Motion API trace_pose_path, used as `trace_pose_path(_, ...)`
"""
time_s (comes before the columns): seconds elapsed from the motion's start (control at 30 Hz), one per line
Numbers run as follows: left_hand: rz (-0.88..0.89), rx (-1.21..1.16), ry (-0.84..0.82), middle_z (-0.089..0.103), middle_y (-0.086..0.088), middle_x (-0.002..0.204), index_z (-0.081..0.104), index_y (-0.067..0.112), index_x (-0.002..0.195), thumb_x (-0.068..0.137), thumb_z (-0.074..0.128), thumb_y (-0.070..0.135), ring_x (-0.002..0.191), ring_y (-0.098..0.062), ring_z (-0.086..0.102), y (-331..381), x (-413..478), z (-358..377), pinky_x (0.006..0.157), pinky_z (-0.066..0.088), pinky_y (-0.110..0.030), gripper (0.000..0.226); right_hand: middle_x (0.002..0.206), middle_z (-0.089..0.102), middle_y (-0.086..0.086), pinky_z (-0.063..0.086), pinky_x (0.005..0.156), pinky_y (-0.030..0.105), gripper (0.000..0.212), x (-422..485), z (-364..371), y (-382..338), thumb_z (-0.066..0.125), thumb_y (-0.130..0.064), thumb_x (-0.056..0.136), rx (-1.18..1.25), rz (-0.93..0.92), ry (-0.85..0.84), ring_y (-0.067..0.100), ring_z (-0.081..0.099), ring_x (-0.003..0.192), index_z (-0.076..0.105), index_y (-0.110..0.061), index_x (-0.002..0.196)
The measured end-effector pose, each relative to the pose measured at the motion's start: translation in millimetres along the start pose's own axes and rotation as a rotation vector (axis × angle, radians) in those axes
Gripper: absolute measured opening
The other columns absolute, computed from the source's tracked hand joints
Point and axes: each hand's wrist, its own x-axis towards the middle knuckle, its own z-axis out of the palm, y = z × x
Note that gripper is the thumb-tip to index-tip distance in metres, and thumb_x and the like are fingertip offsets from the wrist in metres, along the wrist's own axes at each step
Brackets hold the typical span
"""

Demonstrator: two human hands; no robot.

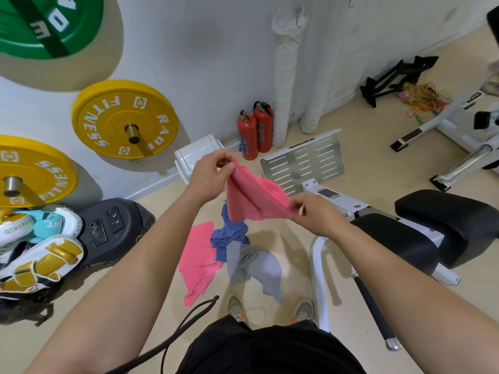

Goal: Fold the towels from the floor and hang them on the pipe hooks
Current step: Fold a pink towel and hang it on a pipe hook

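Note:
A pink towel [253, 197] hangs stretched between my two hands at chest height. My left hand [209, 174] pinches its upper left corner, and my right hand [310, 214] pinches its lower right edge. Below it on the floor lie a second pink towel [198, 259], a crumpled blue towel [229, 233] and a grey towel [256, 263]. Two white wrapped pipes [283, 76] rise along the back wall, with a metal hook [298, 18] near the top of one and another hook [351, 2] further right.
Two red fire extinguishers [255, 130] stand beside the pipes. Yellow weight plates [124, 118] hang on the left wall above boxing gloves [40, 255]. A black padded bench [421, 230] and a white perforated plate [302, 160] sit right. My shoes [270, 310] stand behind the towels.

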Motion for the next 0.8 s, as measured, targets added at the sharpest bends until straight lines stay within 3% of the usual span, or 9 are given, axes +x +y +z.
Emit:
trace_pose_path(0.13,0.004,0.016,0.128,0.064,0.014,0.085,0.064,0.027,0.085,0.089,0.058,0.003,0.084,-0.013,0.060,-17.6,1.8,-18.1,0.083,0.050,-0.034,0.025,0.087,0.068,-0.005,0.049,0.068,0.032,0.004,-3.9,7.3,6.2,0.063,-0.022,0.089,-0.190,0.018,-0.081,0.019,0.061,0.079,0.067,-0.023,0.090)
trace_pose_path(0.27,-0.002,0.043,0.188,0.062,0.016,0.083,0.067,0.018,0.090,0.091,0.058,0.003,0.084,-0.011,0.058,-25.2,7.5,-24.9,0.080,0.047,-0.028,0.017,0.091,0.069,-0.004,0.052,0.067,0.033,0.017,-7.1,12.4,6.9,0.058,-0.022,0.089,-0.276,0.039,-0.089,0.023,0.064,0.086,0.070,-0.028,0.098)
trace_pose_path(0.5,-0.132,0.162,0.248,0.065,0.007,0.091,0.065,0.023,0.091,0.093,0.055,0.011,0.089,-0.014,0.058,-50.0,6.7,-20.9,0.078,0.043,-0.029,0.016,0.102,0.063,-0.002,0.050,0.068,0.033,0.024,-12.6,13.6,8.0,0.056,-0.024,0.094,-0.315,-0.001,0.124,0.024,0.062,0.095,0.071,-0.025,0.113)
trace_pose_path(0.63,-0.197,0.166,0.287,0.066,0.003,0.094,0.062,0.024,0.091,0.095,0.053,0.011,0.085,-0.016,0.058,-54.7,2.5,-17.5,0.072,0.040,-0.028,0.016,0.096,0.049,0.005,0.038,0.057,0.030,0.013,-12.8,5.9,12.3,0.064,-0.021,0.093,-0.319,-0.029,0.351,0.026,0.052,0.080,0.074,-0.012,0.094)
trace_pose_path(0.7,-0.212,0.155,0.289,0.066,0.002,0.094,0.062,0.024,0.091,0.095,0.053,0.011,0.085,-0.017,0.059,-56.9,1.5,-15.4,0.072,0.043,-0.029,0.016,0.096,0.053,0.005,0.038,0.057,0.030,0.014,-10.6,-1.5,14.9,0.067,-0.021,0.092,-0.325,-0.025,0.388,0.027,0.055,0.078,0.073,-0.009,0.089)
trace_pose_path(0.8,-0.218,0.124,0.294,0.067,0.002,0.091,0.063,0.023,0.092,0.094,0.053,0.011,0.088,-0.019,0.061,-57.0,2.2,-13.1,0.078,0.049,-0.033,0.015,0.092,0.066,0.003,0.050,0.066,0.038,0.015,-5.1,-15.7,14.7,0.066,-0.023,0.093,-0.269,-0.005,0.372,0.028,0.063,0.080,0.074,-0.011,0.089)
